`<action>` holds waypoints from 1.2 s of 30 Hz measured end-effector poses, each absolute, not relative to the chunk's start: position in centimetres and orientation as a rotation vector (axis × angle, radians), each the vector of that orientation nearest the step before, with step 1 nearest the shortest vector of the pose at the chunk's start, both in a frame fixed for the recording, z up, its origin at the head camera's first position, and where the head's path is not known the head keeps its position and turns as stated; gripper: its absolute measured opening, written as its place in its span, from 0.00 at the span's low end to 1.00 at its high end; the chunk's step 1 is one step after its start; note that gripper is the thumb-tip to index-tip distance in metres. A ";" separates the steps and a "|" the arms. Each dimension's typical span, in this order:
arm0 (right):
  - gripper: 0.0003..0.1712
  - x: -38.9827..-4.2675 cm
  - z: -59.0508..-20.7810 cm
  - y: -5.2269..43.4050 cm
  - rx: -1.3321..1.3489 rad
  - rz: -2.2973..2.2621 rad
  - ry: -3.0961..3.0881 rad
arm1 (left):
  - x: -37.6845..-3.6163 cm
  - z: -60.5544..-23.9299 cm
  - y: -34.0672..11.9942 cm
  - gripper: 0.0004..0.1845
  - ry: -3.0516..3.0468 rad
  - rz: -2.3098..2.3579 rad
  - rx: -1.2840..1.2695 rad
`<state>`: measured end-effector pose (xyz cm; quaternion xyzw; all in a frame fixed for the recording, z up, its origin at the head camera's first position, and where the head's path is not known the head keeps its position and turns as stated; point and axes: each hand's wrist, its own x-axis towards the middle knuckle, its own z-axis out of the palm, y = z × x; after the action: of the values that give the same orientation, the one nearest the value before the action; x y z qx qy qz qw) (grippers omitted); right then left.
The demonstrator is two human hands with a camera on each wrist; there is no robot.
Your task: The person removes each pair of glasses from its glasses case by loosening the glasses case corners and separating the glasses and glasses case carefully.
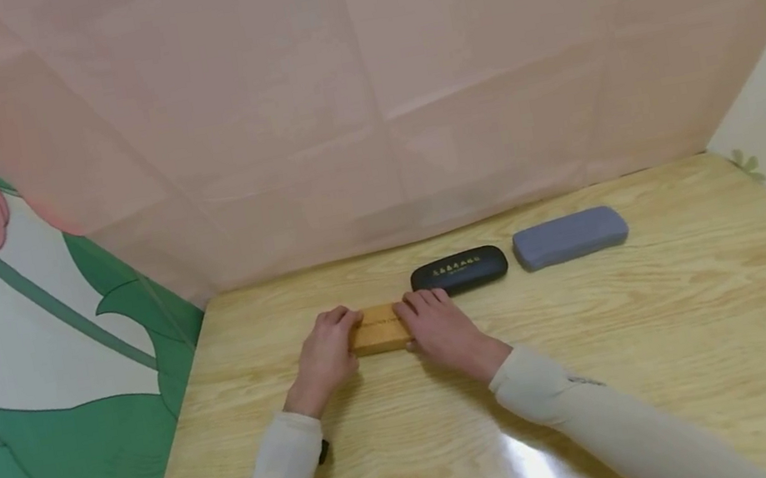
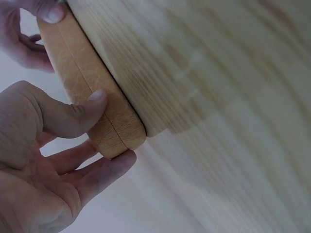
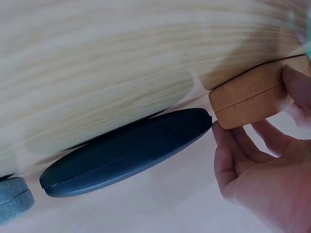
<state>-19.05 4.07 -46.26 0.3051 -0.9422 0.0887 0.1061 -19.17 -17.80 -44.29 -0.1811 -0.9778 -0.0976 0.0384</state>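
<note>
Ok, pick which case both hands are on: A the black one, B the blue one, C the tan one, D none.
C: the left hand and the right hand grip the two ends of the tan case, while the black case and the blue case lie untouched behind it.

Just past your right-hand grip you have a black glasses case (image 1: 459, 270); a grey-blue case (image 1: 569, 236) lies beyond it, rightward, on the wooden table (image 1: 671, 326).
</note>
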 end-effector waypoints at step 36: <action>0.39 -18.1 -45.9 10.7 0.823 0.350 -2.818 | -18.2 -43.5 -12.9 0.32 -3.017 -0.338 -0.754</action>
<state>-18.07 10.68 -45.87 0.2773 -0.9491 0.1178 0.0923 -18.22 -12.88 -43.54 -0.2410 -0.9645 -0.1080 0.0070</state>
